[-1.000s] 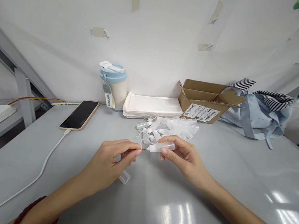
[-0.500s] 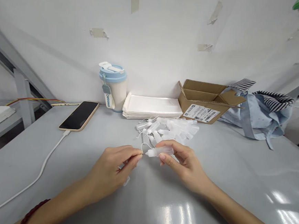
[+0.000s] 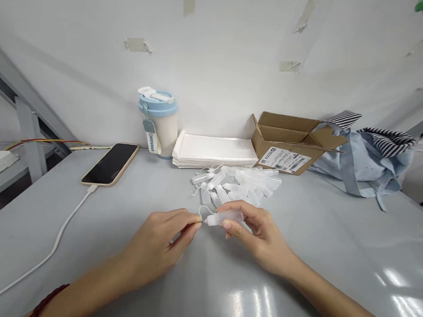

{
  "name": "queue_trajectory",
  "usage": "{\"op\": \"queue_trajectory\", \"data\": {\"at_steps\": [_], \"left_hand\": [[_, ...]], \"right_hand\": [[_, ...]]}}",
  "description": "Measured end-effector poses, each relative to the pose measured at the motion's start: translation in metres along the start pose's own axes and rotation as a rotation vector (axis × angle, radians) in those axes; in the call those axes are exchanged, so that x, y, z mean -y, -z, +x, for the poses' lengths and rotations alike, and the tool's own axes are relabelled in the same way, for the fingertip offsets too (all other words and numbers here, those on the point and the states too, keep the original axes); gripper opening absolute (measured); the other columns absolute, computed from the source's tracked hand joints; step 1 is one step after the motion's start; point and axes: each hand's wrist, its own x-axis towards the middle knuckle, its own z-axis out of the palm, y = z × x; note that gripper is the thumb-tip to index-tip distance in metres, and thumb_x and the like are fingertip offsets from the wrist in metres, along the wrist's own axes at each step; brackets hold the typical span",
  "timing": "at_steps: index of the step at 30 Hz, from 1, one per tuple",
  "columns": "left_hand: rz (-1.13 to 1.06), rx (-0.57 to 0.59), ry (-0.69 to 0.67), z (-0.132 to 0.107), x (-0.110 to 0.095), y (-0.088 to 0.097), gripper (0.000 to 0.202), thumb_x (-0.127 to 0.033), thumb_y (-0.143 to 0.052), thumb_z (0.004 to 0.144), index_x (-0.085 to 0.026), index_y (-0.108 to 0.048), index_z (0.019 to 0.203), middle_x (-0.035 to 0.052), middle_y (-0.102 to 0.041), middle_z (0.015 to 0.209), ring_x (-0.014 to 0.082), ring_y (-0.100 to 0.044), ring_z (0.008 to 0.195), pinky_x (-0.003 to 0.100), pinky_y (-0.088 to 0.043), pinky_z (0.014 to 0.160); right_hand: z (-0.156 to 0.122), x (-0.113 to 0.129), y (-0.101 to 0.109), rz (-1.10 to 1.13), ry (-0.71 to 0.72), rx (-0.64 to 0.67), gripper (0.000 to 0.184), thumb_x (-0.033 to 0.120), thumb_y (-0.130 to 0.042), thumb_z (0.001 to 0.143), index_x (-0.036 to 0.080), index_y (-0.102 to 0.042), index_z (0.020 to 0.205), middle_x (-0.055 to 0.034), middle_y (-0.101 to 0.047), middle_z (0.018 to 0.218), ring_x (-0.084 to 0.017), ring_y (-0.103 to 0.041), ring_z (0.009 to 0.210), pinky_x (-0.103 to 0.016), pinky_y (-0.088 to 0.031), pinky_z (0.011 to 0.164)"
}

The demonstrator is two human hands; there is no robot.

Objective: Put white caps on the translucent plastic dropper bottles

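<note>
My right hand (image 3: 257, 233) holds a small translucent squeeze bottle (image 3: 225, 218) lying sideways, thumb below and index finger above, its nozzle pointing left. A thin white tether (image 3: 205, 208) loops from the bottle's neck to the fingertips of my left hand (image 3: 171, 233). Those fingers are pinched together at the nozzle's end, on the small tethered cap, which they mostly cover. Something pale shows faintly beneath my left hand, too hidden to name. Just behind both hands lies a pile of similar bottles (image 3: 238, 185), several with white tethers.
Along the wall stand a blue-lidded cup (image 3: 166, 125), a stack of white padded envelopes (image 3: 215, 151), an open cardboard box (image 3: 289, 142) and a light blue cloth bag (image 3: 364, 165). At left, a phone (image 3: 110, 164) lies with a white cable (image 3: 58, 244) plugged in.
The bottle and the fingertips at its nozzle have shifted very slightly, and the pale thing beneath my left hand shows less. Both grips stay the same.
</note>
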Motion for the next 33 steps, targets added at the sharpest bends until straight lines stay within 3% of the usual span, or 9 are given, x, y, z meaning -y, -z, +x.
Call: {"op": "queue_trajectory", "data": {"at_steps": [5, 11, 25, 33], "left_hand": [[-0.235, 0.119, 0.248, 0.007, -0.008, 0.011, 0.012, -0.026, -0.053, 0.085, -0.02, -0.062, 0.085, -0.0027, -0.059, 0.064, 0.0116, -0.056, 0.059, 0.017, -0.04, 0.045], [-0.389, 0.175, 0.372, 0.011, -0.012, 0.017, 0.018, -0.031, -0.051, 0.086, -0.019, -0.062, 0.079, -0.0024, -0.059, 0.062, 0.0126, -0.058, 0.06, 0.02, -0.043, 0.05], [-0.482, 0.261, 0.388, 0.009, -0.013, 0.012, 0.025, -0.03, -0.048, 0.086, -0.018, -0.058, 0.067, -0.0023, -0.056, 0.06, 0.0114, -0.055, 0.056, 0.022, -0.043, 0.053], [-0.543, 0.241, 0.402, 0.007, -0.011, 0.01, 0.022, -0.029, -0.051, 0.085, -0.017, -0.058, 0.067, -0.0028, -0.057, 0.059, 0.011, -0.055, 0.056, 0.022, -0.043, 0.053]], "right_hand": [[0.001, 0.005, 0.005, -0.001, 0.038, -0.004, 0.015, 0.03, -0.057, 0.088, 0.022, -0.062, 0.1, 0.0022, -0.062, 0.069, -0.014, -0.057, 0.07, -0.027, -0.042, 0.067], [0.001, 0.007, 0.007, 0.017, 0.046, 0.01, 0.014, 0.029, -0.057, 0.088, 0.022, -0.062, 0.1, 0.0023, -0.063, 0.069, -0.014, -0.059, 0.07, -0.027, -0.042, 0.069], [0.0, -0.002, -0.001, 0.036, 0.02, 0.036, 0.016, 0.031, -0.057, 0.087, 0.02, -0.064, 0.096, 0.0016, -0.061, 0.064, -0.015, -0.058, 0.066, -0.029, -0.044, 0.068], [0.001, -0.001, -0.002, 0.034, 0.017, 0.031, 0.016, 0.031, -0.057, 0.087, 0.02, -0.063, 0.096, 0.002, -0.061, 0.063, -0.015, -0.058, 0.066, -0.028, -0.043, 0.067]]}}
